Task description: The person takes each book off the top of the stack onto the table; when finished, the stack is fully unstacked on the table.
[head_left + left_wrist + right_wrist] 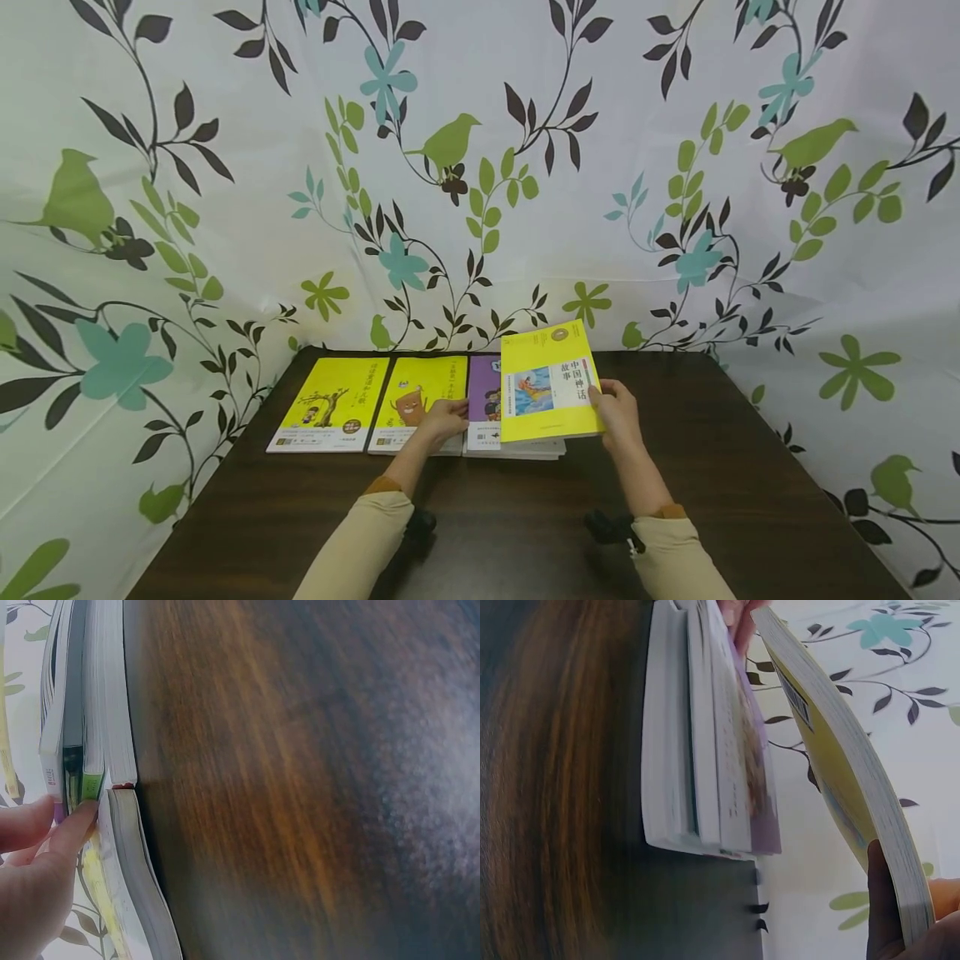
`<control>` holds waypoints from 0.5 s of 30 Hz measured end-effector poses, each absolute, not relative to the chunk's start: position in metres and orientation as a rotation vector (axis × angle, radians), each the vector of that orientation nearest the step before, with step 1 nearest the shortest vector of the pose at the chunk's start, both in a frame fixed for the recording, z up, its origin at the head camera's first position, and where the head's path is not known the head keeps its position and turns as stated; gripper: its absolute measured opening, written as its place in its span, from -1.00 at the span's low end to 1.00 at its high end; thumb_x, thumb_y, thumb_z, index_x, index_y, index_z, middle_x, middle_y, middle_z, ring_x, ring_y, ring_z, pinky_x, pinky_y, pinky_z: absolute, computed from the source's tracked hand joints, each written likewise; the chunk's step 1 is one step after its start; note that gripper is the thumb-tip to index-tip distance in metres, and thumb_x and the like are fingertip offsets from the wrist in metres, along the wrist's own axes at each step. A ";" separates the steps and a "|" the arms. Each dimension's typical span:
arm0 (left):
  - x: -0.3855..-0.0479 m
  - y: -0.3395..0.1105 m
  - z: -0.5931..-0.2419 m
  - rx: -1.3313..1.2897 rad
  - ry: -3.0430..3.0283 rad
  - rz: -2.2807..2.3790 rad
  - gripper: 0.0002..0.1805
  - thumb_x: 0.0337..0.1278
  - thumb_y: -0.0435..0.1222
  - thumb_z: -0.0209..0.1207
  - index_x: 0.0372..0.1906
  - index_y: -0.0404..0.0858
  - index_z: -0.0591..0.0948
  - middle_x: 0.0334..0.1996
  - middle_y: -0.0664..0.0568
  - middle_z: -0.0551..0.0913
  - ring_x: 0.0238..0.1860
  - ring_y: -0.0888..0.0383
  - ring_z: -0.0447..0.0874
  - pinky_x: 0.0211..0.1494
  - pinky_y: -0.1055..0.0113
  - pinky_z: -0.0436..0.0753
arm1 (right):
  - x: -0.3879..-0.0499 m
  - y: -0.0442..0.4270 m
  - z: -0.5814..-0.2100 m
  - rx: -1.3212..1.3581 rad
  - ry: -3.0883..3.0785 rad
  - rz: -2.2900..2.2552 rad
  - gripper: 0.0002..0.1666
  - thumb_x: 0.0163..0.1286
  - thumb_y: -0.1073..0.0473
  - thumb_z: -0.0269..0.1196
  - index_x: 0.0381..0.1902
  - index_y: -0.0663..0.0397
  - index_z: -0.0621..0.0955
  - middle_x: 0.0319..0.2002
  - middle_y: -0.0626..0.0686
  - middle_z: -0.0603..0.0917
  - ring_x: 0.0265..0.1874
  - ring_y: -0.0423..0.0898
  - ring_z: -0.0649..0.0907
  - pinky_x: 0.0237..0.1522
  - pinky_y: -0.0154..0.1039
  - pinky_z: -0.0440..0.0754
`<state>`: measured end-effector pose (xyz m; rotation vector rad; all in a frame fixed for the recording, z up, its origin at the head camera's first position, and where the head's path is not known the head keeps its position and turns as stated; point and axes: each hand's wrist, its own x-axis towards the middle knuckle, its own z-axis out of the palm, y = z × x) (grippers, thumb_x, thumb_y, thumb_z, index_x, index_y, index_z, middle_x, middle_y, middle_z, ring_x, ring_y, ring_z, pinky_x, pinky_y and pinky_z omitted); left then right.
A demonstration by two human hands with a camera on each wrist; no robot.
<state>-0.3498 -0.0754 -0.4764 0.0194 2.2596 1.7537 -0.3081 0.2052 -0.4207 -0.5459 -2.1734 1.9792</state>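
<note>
Over the dark table [517,517], your right hand [621,414] has the raised yellow book [551,387] by its right edge: thumb on the front cover, fingers behind, closed to the book's thickness. Book's tilted, cover facing you, partly hiding the purple book [483,417]. Right wrist view shows a gap between the two.

Your left hand [447,417] is at the left edge of the stack [532,452], which has the purple book on top. Thumb and finger are drawn in close on that edge, finger at a green spine [91,786]; can't tell how many books you've pinched.

Left of the stack, flat in a row: brown-figure book [411,407], then tree-cover book [322,408]. Patterned cloth [247,208] behind.
</note>
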 end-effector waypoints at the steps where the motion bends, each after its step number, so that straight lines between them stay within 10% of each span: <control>1: -0.350 -0.075 -0.477 0.025 2.254 1.757 -0.34 0.12 -0.63 0.09 0.39 -0.49 0.28 0.35 -0.36 0.36 0.37 -0.21 0.35 0.33 -0.01 0.44 | -0.307 0.208 -0.420 -0.551 -2.177 1.977 -0.55 0.50 0.18 0.05 0.27 0.24 0.39 -0.11 0.20 0.56 -0.43 -0.18 0.60 -0.45 -0.35 0.58; 15: -0.350 -0.075 -0.475 0.016 2.263 1.736 -0.36 0.16 -0.62 0.09 0.39 -0.47 0.30 0.35 -0.34 0.37 0.37 -0.19 0.37 0.32 0.00 0.46 | -0.305 0.242 -0.421 -0.594 -2.166 1.982 -0.46 0.50 0.16 0.06 0.35 0.25 0.33 -0.21 0.08 0.56 -0.47 -0.23 0.59 -0.45 -0.37 0.58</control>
